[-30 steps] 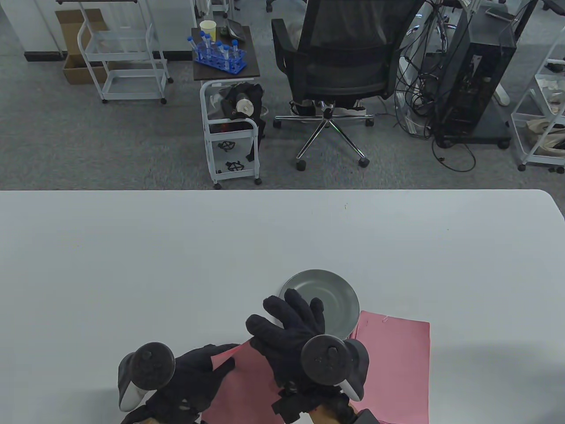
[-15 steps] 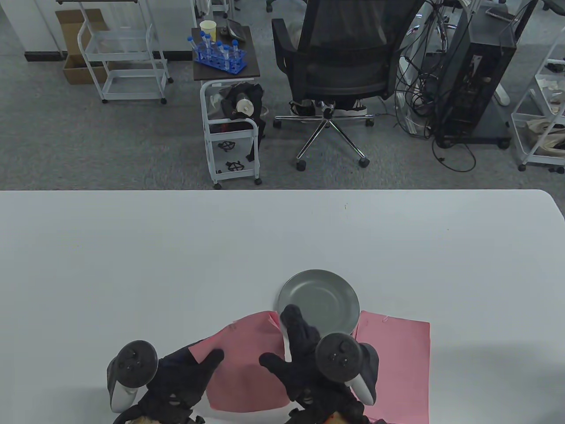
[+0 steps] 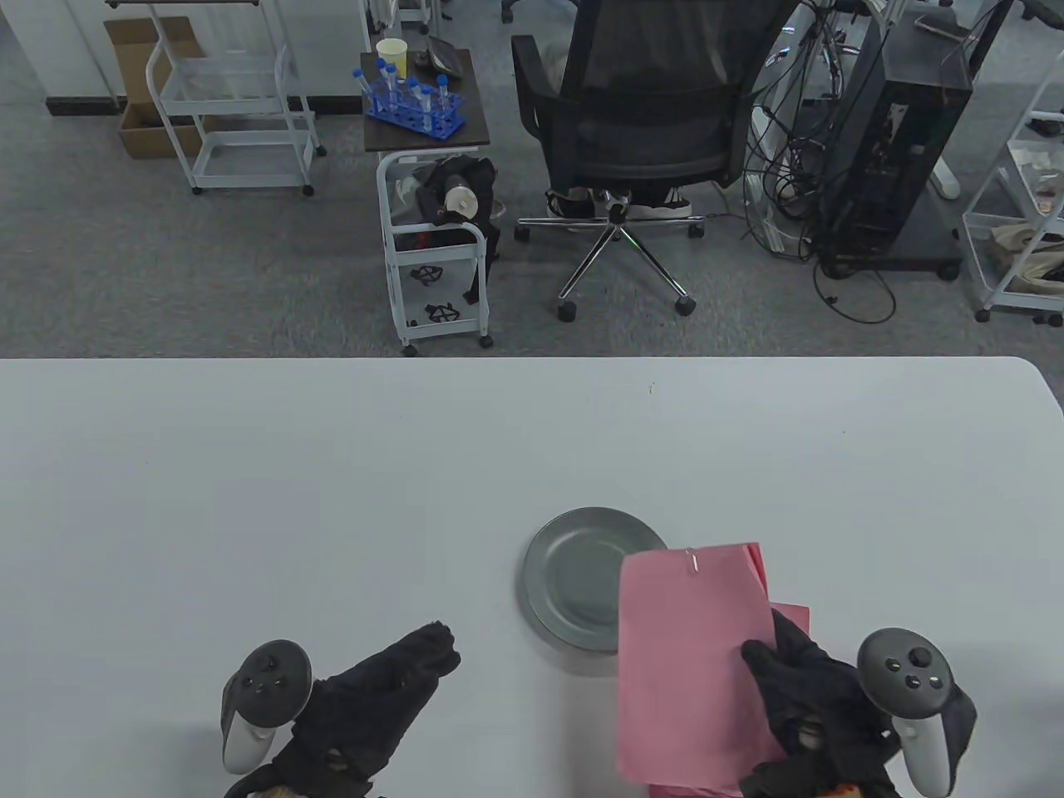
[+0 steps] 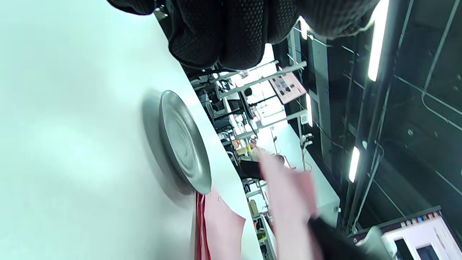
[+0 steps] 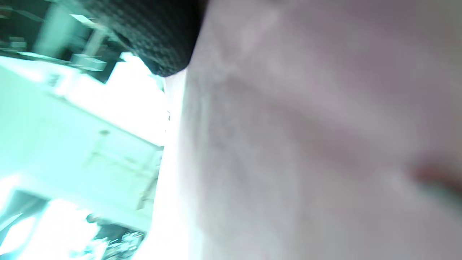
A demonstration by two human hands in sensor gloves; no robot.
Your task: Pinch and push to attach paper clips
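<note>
Table view alone shows the paper clip [image 3: 692, 562] on pink sheets [image 3: 690, 665].

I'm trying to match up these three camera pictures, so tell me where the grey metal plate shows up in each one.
Table view: the plate sits low, just right of centre, its right part covered by the pink paper that the right hand holds.
Left wrist view: the plate appears edge-on, left of centre, below the left hand's fingers.
Right wrist view: not in it; paper fills the picture.
Shared landmark: the pink paper.
</note>
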